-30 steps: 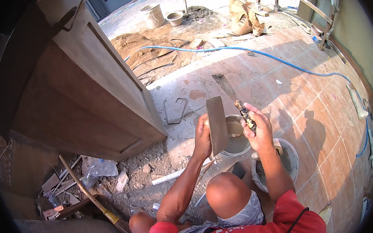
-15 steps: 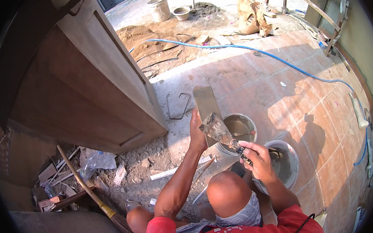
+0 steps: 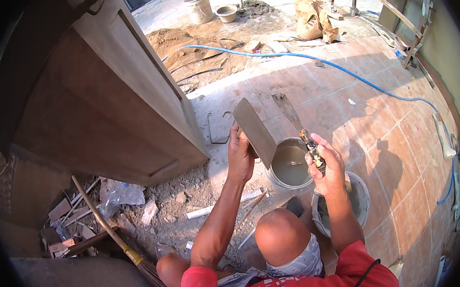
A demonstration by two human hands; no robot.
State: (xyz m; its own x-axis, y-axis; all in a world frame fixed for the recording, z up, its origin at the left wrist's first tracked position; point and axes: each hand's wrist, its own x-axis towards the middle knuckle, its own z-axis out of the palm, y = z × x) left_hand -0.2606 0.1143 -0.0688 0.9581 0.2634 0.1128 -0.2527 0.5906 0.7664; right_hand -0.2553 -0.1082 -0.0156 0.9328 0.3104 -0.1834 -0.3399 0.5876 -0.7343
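Observation:
My left hand (image 3: 240, 156) grips a flat rectangular grey-brown plate (image 3: 255, 134), holding it tilted by its left side; the fingers behind it are partly hidden. In my right hand (image 3: 326, 167) is a putty knife (image 3: 289, 112), grasped by its dark, mortar-crusted handle, blade pointing up and away. The blade is apart from the plate, to its right, and has grey residue at its tip. Below the tools stands a bucket (image 3: 277, 180) of murky grey-brown water. A second pale bucket (image 3: 365, 208), with grey mix inside, is partly hidden behind my right forearm.
A door panel (image 3: 126, 113) leans at left above rubble, plastic scraps and a broom (image 3: 105, 227). A blue hose (image 3: 331, 69) crosses the tiled floor (image 3: 393, 185). Farther off are sand (image 3: 197, 50), a pail (image 3: 198, 9), a small tub (image 3: 226, 13) and a torn paper sack (image 3: 311, 20).
The putty knife has come off the plate and swung up to the right, its blade now edge-on. The plate has turned and tilted in my left hand.

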